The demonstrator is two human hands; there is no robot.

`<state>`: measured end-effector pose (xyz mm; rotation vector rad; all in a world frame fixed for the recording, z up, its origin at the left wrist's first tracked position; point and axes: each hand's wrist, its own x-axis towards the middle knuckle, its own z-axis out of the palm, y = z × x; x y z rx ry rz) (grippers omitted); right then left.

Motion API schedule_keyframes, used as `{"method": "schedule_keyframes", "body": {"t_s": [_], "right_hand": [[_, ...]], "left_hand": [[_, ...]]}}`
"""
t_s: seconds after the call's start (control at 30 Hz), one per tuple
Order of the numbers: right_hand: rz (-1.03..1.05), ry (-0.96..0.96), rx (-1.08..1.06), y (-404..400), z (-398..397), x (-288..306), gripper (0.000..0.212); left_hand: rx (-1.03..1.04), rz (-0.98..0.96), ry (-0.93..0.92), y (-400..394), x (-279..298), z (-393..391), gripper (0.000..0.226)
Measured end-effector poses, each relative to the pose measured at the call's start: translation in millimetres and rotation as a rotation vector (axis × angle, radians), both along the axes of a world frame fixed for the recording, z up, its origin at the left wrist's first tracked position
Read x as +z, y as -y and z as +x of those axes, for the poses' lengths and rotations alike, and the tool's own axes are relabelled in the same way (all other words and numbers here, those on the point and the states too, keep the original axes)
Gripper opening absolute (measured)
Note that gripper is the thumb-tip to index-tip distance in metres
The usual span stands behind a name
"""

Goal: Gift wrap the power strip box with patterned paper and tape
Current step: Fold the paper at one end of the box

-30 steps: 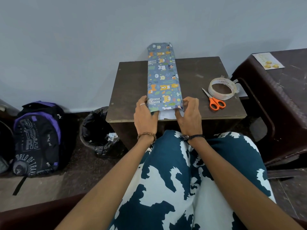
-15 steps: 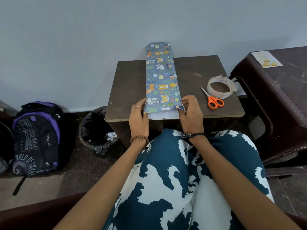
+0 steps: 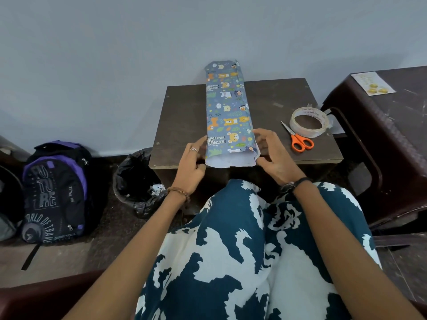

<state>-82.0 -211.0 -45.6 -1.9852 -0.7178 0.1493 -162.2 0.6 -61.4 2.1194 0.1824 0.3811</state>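
Between the left hand (image 3: 193, 166) and the right hand (image 3: 273, 158) lies the long box wrapped in blue animal-patterned paper (image 3: 227, 112), flat on the small dark brown wooden surface (image 3: 182, 121), its far end reaching past the surface's back edge. Each hand's curled fingers pinch a side of the open near end, where the paper's white underside shows. Beyond the right hand's fingers lie orange-handled scissors (image 3: 299, 139), touching a roll of clear tape (image 3: 309, 122). Left of the left hand, on the floor, stand a bin with a black liner (image 3: 136, 179) and a black-and-purple backpack (image 3: 55, 192).
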Motion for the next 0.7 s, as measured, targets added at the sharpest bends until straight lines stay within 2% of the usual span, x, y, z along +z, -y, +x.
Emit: {"method": "schedule_keyframes", "body": {"t_s": [0.07, 0.13, 0.33, 0.5, 0.6, 0.7], "right_hand": [[0.05, -0.063, 0.029, 5, 2, 3, 0.06], [0.029, -0.033, -0.009, 4, 5, 4, 0.061], [-0.06, 0.109, 0.024, 0, 20, 8, 0.052], [-0.02, 0.124, 0.038, -3, 26, 12, 0.042], [-0.038, 0.171, 0.047, -3, 32, 11, 0.039], [-0.049, 0.205, 0.054, -2, 39, 7, 0.035]], "left_hand": [[-0.081, 0.03, -0.023, -9, 7, 2, 0.082], [-0.132, 0.096, -0.027, -17, 15, 7, 0.082], [-0.361, 0.495, -0.01, -42, 31, 29, 0.049], [-0.355, 0.488, 0.0, -42, 28, 38, 0.037], [-0.318, 0.454, 0.083, -39, 24, 37, 0.031], [-0.318, 0.518, 0.159, -36, 20, 37, 0.029]]}}
